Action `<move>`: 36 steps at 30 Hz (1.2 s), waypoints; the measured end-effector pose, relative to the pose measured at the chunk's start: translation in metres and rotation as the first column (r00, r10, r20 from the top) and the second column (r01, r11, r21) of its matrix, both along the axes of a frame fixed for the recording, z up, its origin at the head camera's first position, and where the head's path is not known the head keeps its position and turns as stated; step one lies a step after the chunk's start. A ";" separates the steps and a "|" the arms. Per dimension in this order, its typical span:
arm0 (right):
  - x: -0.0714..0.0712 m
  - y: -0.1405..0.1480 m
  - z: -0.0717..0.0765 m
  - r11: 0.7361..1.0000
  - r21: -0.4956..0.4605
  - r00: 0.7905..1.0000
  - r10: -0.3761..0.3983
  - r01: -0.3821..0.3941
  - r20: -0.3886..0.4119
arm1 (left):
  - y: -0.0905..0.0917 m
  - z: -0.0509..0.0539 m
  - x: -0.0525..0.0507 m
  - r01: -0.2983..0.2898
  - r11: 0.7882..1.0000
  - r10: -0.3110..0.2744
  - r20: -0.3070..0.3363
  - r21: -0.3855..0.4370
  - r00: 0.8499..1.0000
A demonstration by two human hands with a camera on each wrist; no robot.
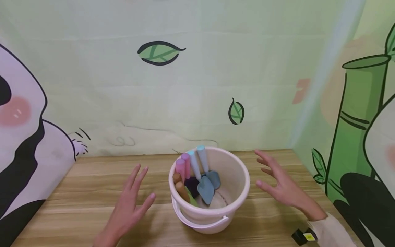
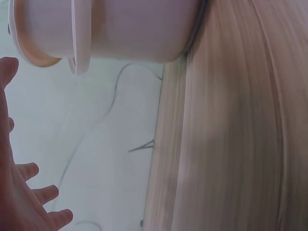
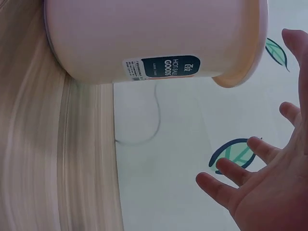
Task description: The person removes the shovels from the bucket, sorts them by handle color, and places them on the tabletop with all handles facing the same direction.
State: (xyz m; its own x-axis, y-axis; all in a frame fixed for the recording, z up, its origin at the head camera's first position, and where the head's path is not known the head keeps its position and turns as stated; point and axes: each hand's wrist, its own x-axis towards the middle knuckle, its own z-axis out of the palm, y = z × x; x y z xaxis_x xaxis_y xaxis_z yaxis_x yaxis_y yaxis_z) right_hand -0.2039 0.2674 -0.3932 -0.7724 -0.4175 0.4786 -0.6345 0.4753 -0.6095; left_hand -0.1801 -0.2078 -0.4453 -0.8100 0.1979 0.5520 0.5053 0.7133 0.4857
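Observation:
A white bucket (image 1: 240,192) stands upright on the wooden table, its white handle (image 1: 205,225) hanging down at the front. Inside lean two small trowels with grey-blue blades (image 1: 205,190) and pale blue grips, two pink handles (image 1: 180,169) and brown handles (image 1: 182,192); the lower ends of the pink and brown ones are partly hidden. My left hand (image 1: 128,206) hovers left of the bucket, fingers spread, touching nothing. To the right of the bucket my right hand (image 1: 282,185) is held apart from it, also with spread fingers. A dark label (image 3: 171,66) shows on the bucket's side in the right wrist view.
The wooden tabletop (image 1: 154,171) reaches back to a pale green backdrop (image 1: 197,82) printed with leaves, pandas and bamboo. A small black device with a yellow label (image 1: 305,236) sits by the right sleeve (image 1: 331,231).

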 end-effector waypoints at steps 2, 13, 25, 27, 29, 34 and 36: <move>0.000 -0.001 -0.001 1.000 -0.015 1.000 0.014 -0.014 0.010 | 0.002 0.000 0.001 0.013 1.000 -0.013 0.004 0.010 1.000; 0.000 -0.010 -0.002 0.993 -0.087 0.994 0.080 -0.074 0.069 | 0.012 0.002 0.004 0.069 0.996 -0.070 0.018 0.051 0.997; -0.005 -0.020 -0.009 0.972 -0.179 0.982 0.168 -0.150 0.091 | 0.035 0.010 0.006 0.170 0.975 -0.168 -0.029 0.143 0.985; -0.006 -0.022 -0.009 0.970 -0.186 0.980 0.175 -0.155 0.096 | 0.039 0.013 0.007 0.188 0.968 -0.185 -0.030 0.164 0.982; -0.006 -0.025 -0.009 0.969 -0.193 0.978 0.178 -0.156 0.104 | 0.043 0.014 0.008 0.204 0.960 -0.204 -0.019 0.194 0.979; -0.007 -0.030 -0.010 0.966 -0.203 0.976 0.184 -0.158 0.118 | 0.052 0.016 0.010 0.259 0.919 -0.275 0.013 0.296 0.961; -0.007 -0.031 -0.010 0.965 -0.211 0.974 0.188 -0.159 0.125 | 0.055 0.017 0.011 0.278 0.902 -0.301 0.020 0.331 0.953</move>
State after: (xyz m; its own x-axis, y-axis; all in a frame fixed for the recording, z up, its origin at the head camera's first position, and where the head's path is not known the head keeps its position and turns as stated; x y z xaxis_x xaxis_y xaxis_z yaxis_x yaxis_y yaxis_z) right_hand -0.2110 0.2359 -0.4030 -0.7630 -0.4587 0.4554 -0.5959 0.2262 -0.7706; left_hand -0.1695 -0.1528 -0.4284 -0.7820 0.2512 0.5704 0.6231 0.3404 0.7042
